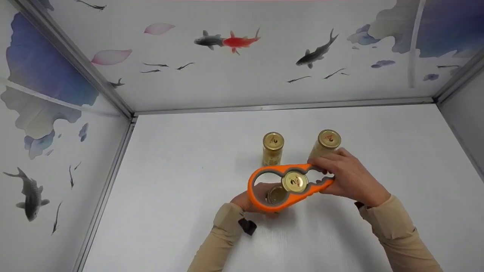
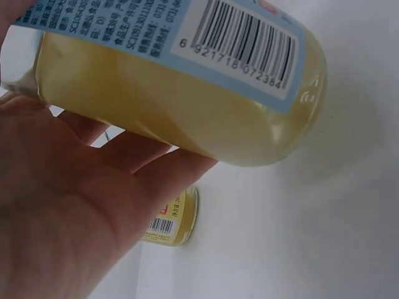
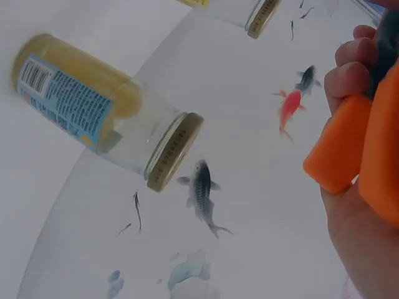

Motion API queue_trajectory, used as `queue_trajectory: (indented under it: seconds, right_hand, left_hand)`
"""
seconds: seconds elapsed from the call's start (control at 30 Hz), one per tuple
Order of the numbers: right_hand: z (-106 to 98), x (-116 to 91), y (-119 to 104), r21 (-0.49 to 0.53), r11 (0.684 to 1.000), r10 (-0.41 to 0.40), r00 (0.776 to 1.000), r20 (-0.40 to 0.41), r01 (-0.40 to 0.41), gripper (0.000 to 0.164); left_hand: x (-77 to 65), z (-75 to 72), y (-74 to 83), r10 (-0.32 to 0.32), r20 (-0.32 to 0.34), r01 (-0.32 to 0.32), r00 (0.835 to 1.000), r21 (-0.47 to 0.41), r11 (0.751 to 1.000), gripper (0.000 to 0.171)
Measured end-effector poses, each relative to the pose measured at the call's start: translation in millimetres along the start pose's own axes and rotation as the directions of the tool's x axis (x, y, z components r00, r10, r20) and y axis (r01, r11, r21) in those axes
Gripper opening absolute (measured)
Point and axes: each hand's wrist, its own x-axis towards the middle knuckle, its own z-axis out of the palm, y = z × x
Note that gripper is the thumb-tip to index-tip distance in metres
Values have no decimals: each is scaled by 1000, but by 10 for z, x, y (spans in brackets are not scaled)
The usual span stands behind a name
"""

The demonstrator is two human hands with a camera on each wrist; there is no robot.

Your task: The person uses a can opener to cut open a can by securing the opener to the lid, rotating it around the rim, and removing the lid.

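Note:
My left hand (image 1: 261, 192) grips a glass jar (image 1: 277, 195) of pale yellow contents; its blue label and barcode face the left wrist camera, where the jar (image 2: 181, 99) is tilted. Over it, my right hand (image 1: 349, 175) holds an orange and grey jar opener (image 1: 261, 202) by its handle end. A gold lid (image 1: 295, 181) sits in the opener's middle opening. Through the larger ring, the jar's round glass mouth shows beside the lid, apparently apart from it. In the right wrist view, fingers (image 3: 352, 78) wrap the orange handles (image 3: 340, 143).
Two more jars with gold lids stand beyond my hands: one at centre (image 1: 273, 147), one on the right (image 1: 328, 141) close to my right fingers. White walls painted with fish (image 1: 242, 40) enclose the white table (image 1: 170, 170) at the back and sides.

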Motion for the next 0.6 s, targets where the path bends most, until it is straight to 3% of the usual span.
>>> queue_trajectory:
  seconds: [0.07,0.23,0.43,0.6]
  right_hand:
    - [-17,-42,20,-21,999,30,999,-19,-31,44]
    - [-10,-181,73,-69,991,112,992,-55,-116,42]
    - [40,-354,113,-97,976,187,977,-99,-196,44]
    - [89,-485,121,-105,962,242,964,-109,-254,43]
  left_hand:
    - [-59,-21,-29,-69,-57,70,996,14,997,59]
    - [-123,-68,-68,-48,-95,40,994,-81,996,58]
    - [-185,-143,-94,-82,-116,78,990,-33,996,62]
    - [-238,-207,-145,-88,-139,81,986,-53,995,66]
